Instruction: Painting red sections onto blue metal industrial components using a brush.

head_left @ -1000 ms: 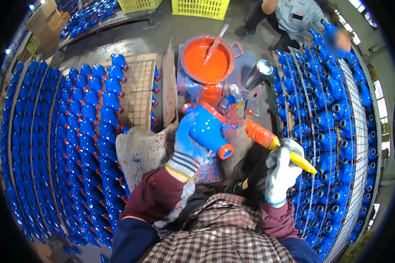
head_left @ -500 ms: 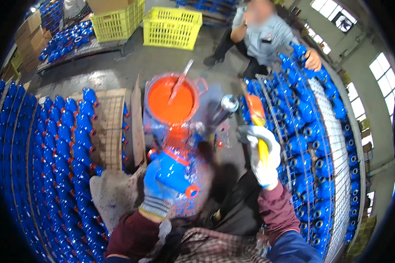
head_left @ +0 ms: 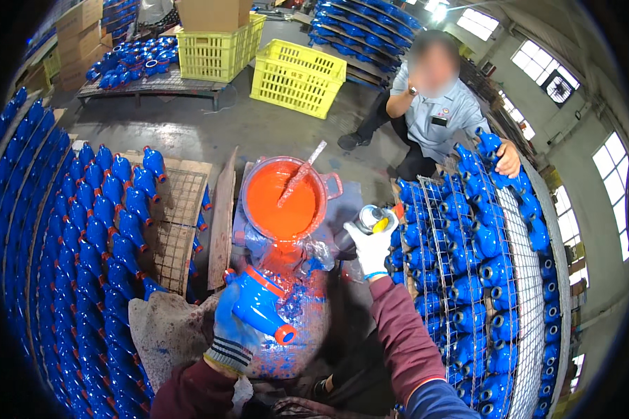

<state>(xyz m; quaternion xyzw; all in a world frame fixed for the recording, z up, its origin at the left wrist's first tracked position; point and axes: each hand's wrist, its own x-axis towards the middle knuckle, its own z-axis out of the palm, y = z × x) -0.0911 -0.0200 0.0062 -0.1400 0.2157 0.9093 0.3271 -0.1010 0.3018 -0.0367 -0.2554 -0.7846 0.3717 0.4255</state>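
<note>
Left hand point(head_left: 234, 322) gloved, curled round orange-rimmed blue fitting point(head_left: 255, 305), tilted, near the paint pot point(head_left: 324, 199) — right hand point(head_left: 372, 244) closed on yellow-handled brush point(head_left: 380, 225), beside dark can point(head_left: 343, 240); can contact unclear

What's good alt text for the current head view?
Gloved left hand holding a blue, orange-rimmed fitting near a pot of orange paint; gloved right hand gripping a yellow-handled brush. Rows of blue fittings flank the person, and a co-worker is at upper right.

A yellow crate point(head_left: 298, 89) stands on the grey floor point(head_left: 162, 134).
</note>
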